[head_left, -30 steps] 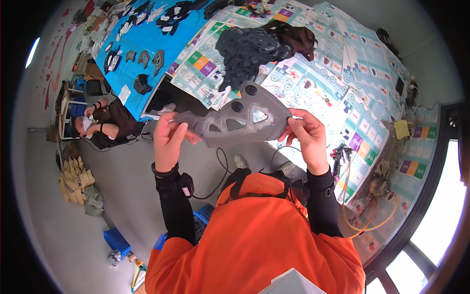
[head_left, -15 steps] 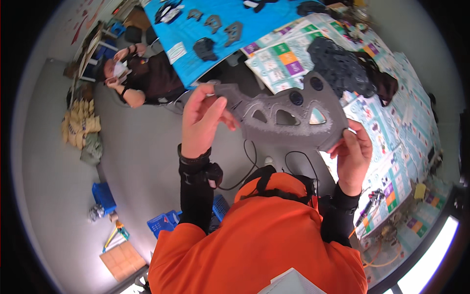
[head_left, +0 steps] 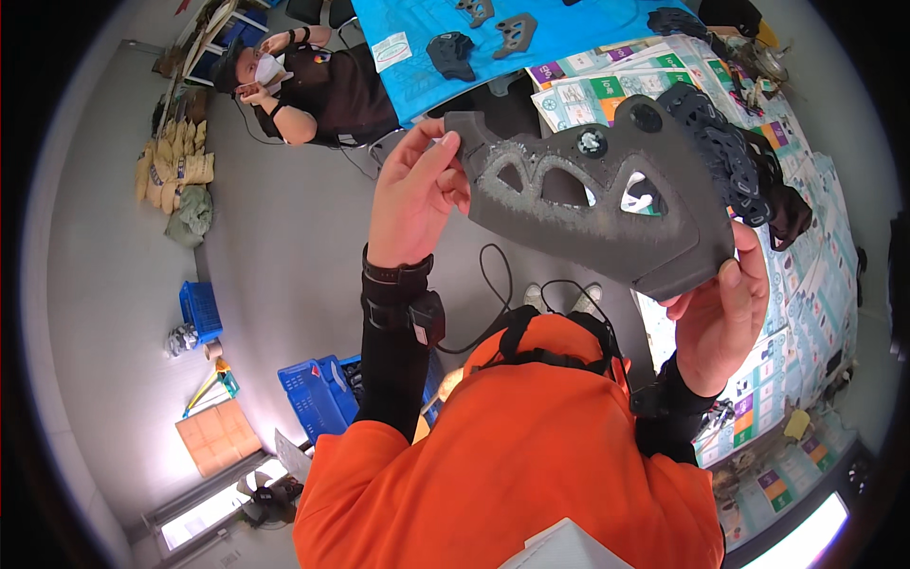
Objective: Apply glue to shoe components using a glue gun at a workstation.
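Observation:
A curved grey foam-like panel (head_left: 559, 230) is held up between my two hands, apart from the tables. Triangular cutouts with frayed, whitish rims run along it, and two dark round patches sit near its upper edge. My left hand (head_left: 412, 194) pinches the panel's left end between thumb and fingers. At the lower right corner my right hand (head_left: 725, 308) grips it, thumb on the face and fingertips partly hidden behind. Behind its right end lies a heap of dark slotted pieces (head_left: 720, 156) on the printed sheets.
A blue-covered table (head_left: 408, 85) at the top carries similar grey cut pieces (head_left: 515, 36) and a black piece (head_left: 450, 55). Beside it sits a masked person (head_left: 336, 95). Printed sheets cover the right table (head_left: 806, 284). Blue crates (head_left: 318, 394) and a cable (head_left: 483, 275) are on the floor.
Both hands have moved the panel up and to the right in view, tilting its right end lower. The view has shifted, and the tables now appear higher.

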Action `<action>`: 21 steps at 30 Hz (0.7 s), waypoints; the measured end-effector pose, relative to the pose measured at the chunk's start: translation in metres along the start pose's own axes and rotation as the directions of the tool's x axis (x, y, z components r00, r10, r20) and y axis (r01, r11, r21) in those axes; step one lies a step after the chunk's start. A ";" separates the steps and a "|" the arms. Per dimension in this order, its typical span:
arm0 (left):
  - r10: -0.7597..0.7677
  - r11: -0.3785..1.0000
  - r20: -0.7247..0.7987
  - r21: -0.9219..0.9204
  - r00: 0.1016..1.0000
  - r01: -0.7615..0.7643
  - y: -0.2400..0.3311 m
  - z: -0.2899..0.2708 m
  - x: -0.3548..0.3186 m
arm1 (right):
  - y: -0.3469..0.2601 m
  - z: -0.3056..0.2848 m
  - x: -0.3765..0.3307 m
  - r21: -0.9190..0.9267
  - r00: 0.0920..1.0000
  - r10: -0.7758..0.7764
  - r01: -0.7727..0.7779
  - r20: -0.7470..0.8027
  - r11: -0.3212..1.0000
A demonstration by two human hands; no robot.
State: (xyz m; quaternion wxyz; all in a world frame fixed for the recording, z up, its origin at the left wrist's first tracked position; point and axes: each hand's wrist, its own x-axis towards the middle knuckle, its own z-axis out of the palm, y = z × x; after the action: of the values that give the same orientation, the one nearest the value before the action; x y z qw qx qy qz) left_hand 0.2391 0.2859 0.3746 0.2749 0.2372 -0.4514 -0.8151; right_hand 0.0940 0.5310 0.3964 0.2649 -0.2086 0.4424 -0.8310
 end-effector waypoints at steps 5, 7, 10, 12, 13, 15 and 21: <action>0.032 0.999 -0.049 -0.007 0.998 -0.033 -0.008 0.025 -0.009 | -0.006 -0.015 0.009 0.005 0.998 -0.037 0.038 -0.059 0.999; 0.133 0.991 -0.039 -0.010 0.990 -0.134 -0.010 0.040 -0.017 | -0.004 -0.033 0.012 -0.014 0.994 -0.019 0.018 -0.106 1.000; 0.188 0.976 0.004 0.113 0.982 -0.187 -0.005 0.069 -0.030 | -0.004 -0.058 0.014 0.047 0.988 0.057 -0.051 -0.143 0.998; 0.201 0.970 0.018 0.137 0.979 -0.201 -0.001 0.082 -0.039 | -0.005 -0.068 0.017 0.127 0.976 0.174 -0.157 -0.134 0.979; 0.216 0.959 0.030 0.179 0.976 -0.218 0.002 0.088 -0.043 | -0.005 -0.071 0.018 0.115 0.976 0.168 -0.153 -0.140 0.982; 0.220 0.961 0.073 0.156 0.973 -0.229 0.005 0.098 -0.049 | -0.005 -0.075 0.021 0.256 0.949 0.287 -0.249 -0.127 0.934; 0.219 0.950 0.143 0.195 0.965 -0.244 0.002 0.122 -0.059 | -0.003 -0.087 0.019 0.322 0.936 0.330 -0.277 -0.122 0.905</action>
State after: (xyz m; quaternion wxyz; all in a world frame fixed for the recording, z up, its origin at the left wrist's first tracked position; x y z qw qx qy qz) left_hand 0.2050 0.3980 0.4430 0.3145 0.1611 -0.5756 -0.7374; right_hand 0.0278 0.5750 0.3553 0.3803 -0.0210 0.3598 -0.8517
